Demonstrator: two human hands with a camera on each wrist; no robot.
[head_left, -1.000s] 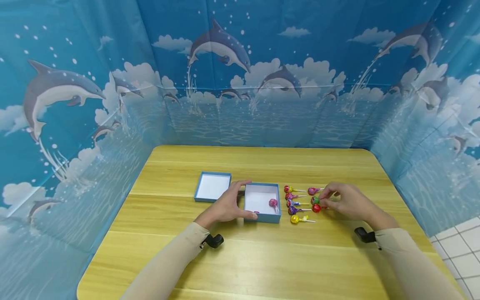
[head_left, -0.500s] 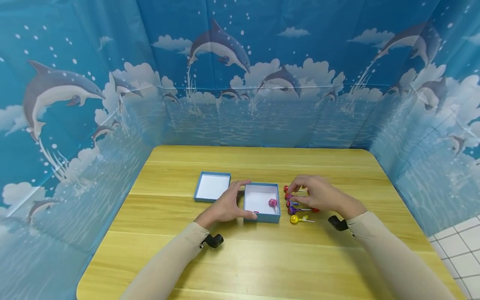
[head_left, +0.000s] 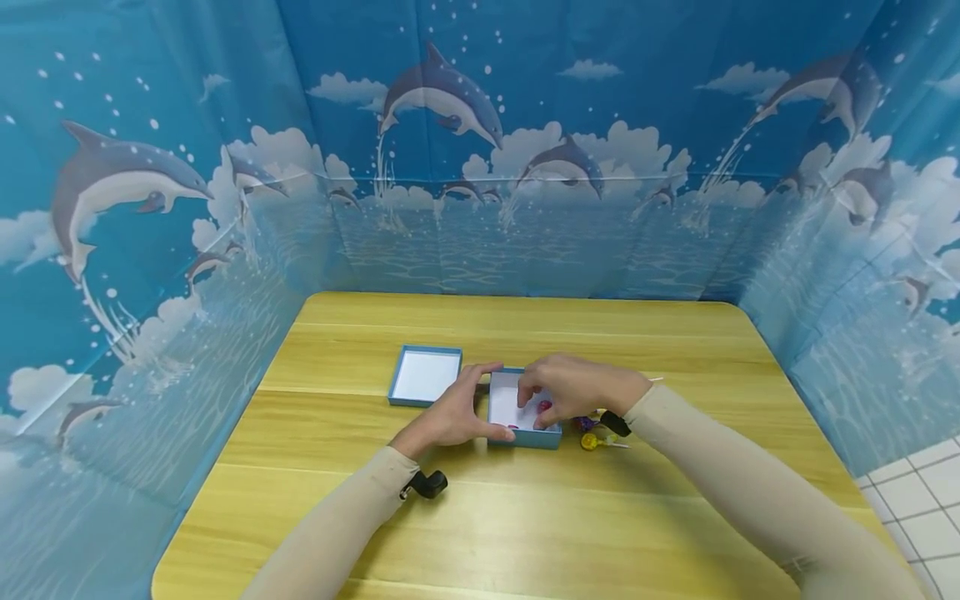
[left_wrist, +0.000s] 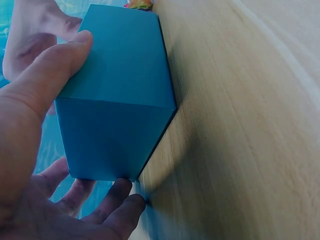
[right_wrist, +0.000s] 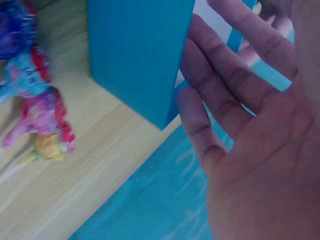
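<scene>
My left hand (head_left: 456, 408) holds the blue open box (head_left: 522, 439) at its left side, thumb on the front wall and index finger at the back edge. The left wrist view shows the box's outer walls (left_wrist: 115, 135) with the thumb against one. Reaching over the right wall, my right hand (head_left: 566, 387) has its fingers inside the box, thumb and index finger apart. A pinkish-red lollipop (head_left: 543, 406) lies inside near the thumb. In the right wrist view the right hand (right_wrist: 250, 110) has its fingers at the rim; thumb and index tip are hidden there.
Right of the box lie several wrapped lollipops, among them a yellow lollipop (head_left: 590, 442) and a purple lollipop (head_left: 585, 423); the right forearm covers others. In the right wrist view a pink lollipop (right_wrist: 42, 112) shows. The box lid (head_left: 427, 375) lies left of the box.
My right hand has moved left from the green lollipop, over the lollipop row and into the box. The left hand has stayed at the box.
</scene>
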